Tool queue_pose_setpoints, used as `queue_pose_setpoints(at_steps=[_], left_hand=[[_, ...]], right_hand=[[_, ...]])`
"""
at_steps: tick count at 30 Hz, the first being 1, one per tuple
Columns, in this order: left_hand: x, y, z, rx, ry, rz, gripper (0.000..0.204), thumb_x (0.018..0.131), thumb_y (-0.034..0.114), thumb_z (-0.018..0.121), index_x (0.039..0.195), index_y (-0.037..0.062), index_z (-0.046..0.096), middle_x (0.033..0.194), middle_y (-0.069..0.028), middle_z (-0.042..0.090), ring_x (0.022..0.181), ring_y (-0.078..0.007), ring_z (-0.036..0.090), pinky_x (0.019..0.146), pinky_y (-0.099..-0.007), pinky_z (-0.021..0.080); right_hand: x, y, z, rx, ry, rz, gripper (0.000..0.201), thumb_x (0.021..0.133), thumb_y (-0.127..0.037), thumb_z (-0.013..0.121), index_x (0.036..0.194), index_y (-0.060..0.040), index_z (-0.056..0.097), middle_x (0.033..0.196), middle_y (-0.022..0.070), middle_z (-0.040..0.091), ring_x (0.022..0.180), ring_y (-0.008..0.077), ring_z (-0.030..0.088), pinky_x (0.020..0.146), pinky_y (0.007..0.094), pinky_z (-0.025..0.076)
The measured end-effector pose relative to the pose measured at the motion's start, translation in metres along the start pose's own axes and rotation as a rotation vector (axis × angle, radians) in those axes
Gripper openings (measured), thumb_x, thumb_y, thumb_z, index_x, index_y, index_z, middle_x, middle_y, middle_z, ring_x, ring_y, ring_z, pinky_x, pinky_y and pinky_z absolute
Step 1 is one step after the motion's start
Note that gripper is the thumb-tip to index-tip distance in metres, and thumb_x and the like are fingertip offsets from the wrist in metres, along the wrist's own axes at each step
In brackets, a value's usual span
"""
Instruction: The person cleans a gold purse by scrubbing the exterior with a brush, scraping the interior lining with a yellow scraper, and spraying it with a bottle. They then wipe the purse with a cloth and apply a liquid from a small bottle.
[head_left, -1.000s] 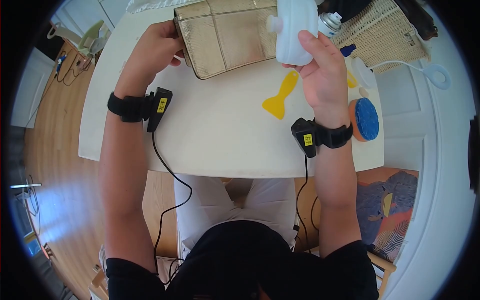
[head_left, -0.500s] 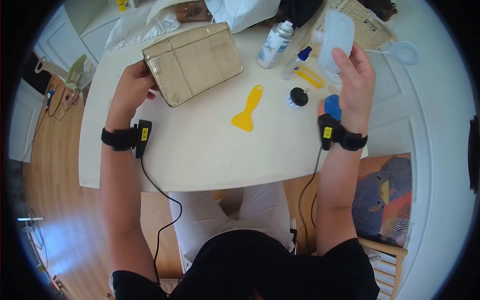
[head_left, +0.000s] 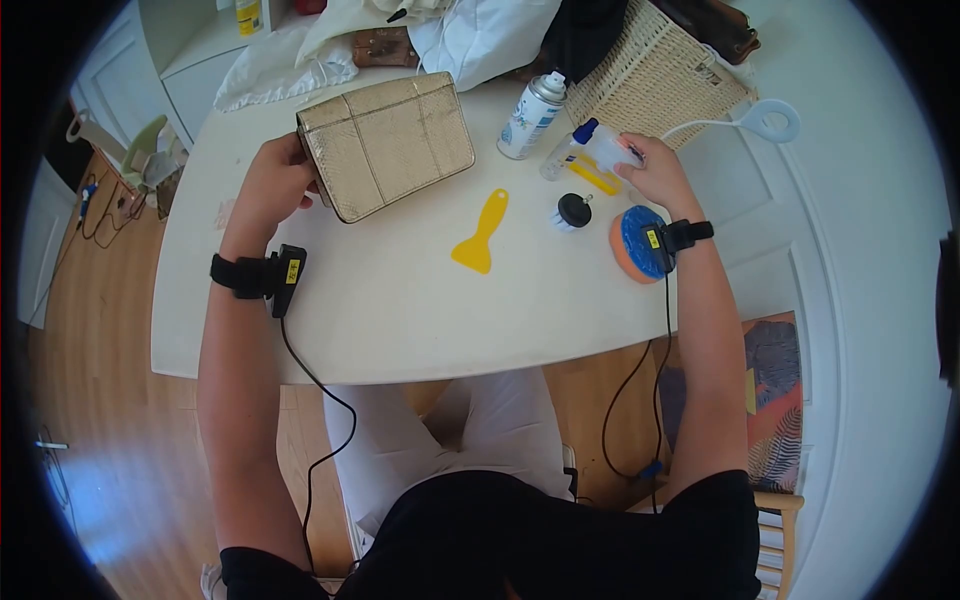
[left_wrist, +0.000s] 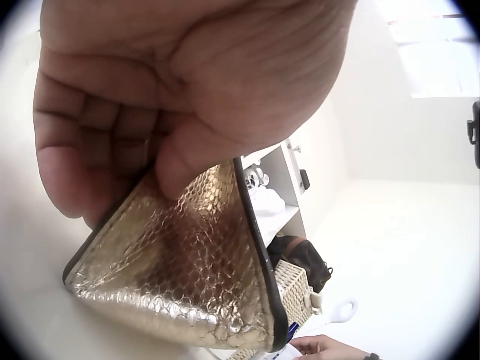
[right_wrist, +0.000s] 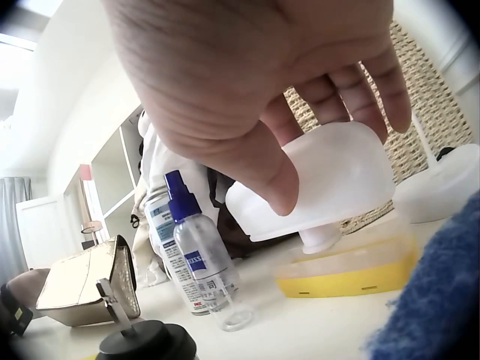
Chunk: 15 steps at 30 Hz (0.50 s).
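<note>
The left hand [head_left: 268, 190] grips the left end of a gold snakeskin-patterned handbag [head_left: 388, 150], which stands tilted on the table. In the left wrist view the thumb and fingers pinch the edge of the bag's folded side panel [left_wrist: 187, 262]. Over at the right, the right hand [head_left: 660, 178] holds a whitish plastic container [right_wrist: 322, 176] with its short round neck pointing down. Thumb on one side and fingers on the other, it sits low over a yellow-based clear piece [right_wrist: 352, 279]. Close by stand a clear spray bottle [right_wrist: 206, 255] with a blue top and an aerosol can [head_left: 530, 118].
A yellow scraper [head_left: 482, 235] lies mid-table. Right of it are a small black-topped brush [head_left: 573, 212] and a blue and orange round sponge [head_left: 640, 240], under the right wrist. A woven basket [head_left: 640, 70] and white cloth bags [head_left: 480, 45] stand at the back.
The right hand has carried the white container from beside the handbag to the right, then lowered it toward the table. The handbag, still in the left hand, was lowered and shifted left earlier.
</note>
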<state>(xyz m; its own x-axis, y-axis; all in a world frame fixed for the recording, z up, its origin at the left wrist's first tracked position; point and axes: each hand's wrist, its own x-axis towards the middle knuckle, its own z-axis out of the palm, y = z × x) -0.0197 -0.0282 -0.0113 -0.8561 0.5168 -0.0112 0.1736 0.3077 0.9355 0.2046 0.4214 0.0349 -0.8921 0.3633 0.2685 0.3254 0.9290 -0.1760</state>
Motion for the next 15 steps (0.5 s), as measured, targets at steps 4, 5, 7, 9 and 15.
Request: queue_pose_setpoints(at_steps=[4,5,7,9,15], left_hand=[[0.001,-0.002,0.000,0.003,-0.007,0.011,0.019,0.091,0.008,0.058,0.105,0.0027,0.068,0.088,-0.0030,0.072,0.071,-0.0112,0.067,0.058,-0.0278,0.048],[0.001,-0.002,0.000,0.002,-0.006,0.011,0.019,0.091,0.008,0.058,0.105,0.0027,0.068,0.088,-0.0030,0.072,0.071,-0.0112,0.067,0.058,-0.0278,0.048],[0.002,-0.003,0.000,0.003,-0.012,0.023,0.018,0.091,0.008,0.058,0.105,0.0027,0.068,0.086,-0.0026,0.072,0.071,-0.0113,0.066,0.058,-0.0271,0.048],[0.002,-0.003,0.000,0.009,-0.012,0.022,0.019,0.091,0.009,0.058,0.105,0.0022,0.068,0.087,-0.0029,0.071,0.071,-0.0116,0.066,0.058,-0.0273,0.048],[0.000,0.000,0.000,0.023,0.007,0.026,0.020,0.092,0.010,0.058,0.107,0.0000,0.066,0.090,-0.0048,0.071,0.072,-0.0132,0.067,0.059,-0.0279,0.050]], right_hand=[[0.006,0.001,0.005,-0.065,-0.044,0.006,0.054,0.078,-0.022,0.079,0.127,-0.0048,0.067,0.113,0.0237,0.070,0.106,0.0367,0.067,0.094,0.0392,0.052],[0.007,0.000,0.004,-0.073,-0.046,-0.002,0.054,0.078,-0.022,0.079,0.127,-0.0044,0.067,0.113,0.0235,0.070,0.105,0.0369,0.067,0.094,0.0392,0.052],[0.011,0.003,0.003,-0.053,-0.066,-0.007,0.054,0.078,-0.022,0.079,0.127,-0.0045,0.067,0.113,0.0236,0.070,0.106,0.0369,0.067,0.094,0.0394,0.052],[0.014,0.005,0.003,-0.033,-0.087,-0.012,0.054,0.078,-0.022,0.079,0.127,-0.0047,0.067,0.114,0.0237,0.069,0.106,0.0370,0.067,0.094,0.0397,0.052],[0.015,0.004,0.011,-0.068,-0.013,-0.003,0.057,0.075,-0.022,0.080,0.128,-0.0032,0.067,0.117,0.0234,0.069,0.106,0.0368,0.067,0.096,0.0381,0.052]])
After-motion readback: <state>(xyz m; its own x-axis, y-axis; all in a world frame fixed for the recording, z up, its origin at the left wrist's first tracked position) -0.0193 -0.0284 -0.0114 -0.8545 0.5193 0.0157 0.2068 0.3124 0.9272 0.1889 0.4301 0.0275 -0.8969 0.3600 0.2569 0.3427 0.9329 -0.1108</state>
